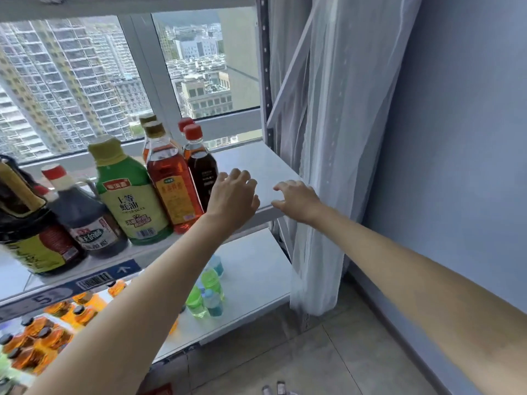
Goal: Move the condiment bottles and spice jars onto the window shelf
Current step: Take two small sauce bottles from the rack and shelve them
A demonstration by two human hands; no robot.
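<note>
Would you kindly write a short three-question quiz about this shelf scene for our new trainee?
1. True or false: the left hand grips a bottle.
2. Which cap tops the green oyster sauce bottle? A red, B yellow, C black.
3. Fill in: the dark red-capped bottle stands to the ___ of the amber bottle.

Key: 1 false, both it and the right hand hold nothing above the window shelf. 2 B. 3 right.
</note>
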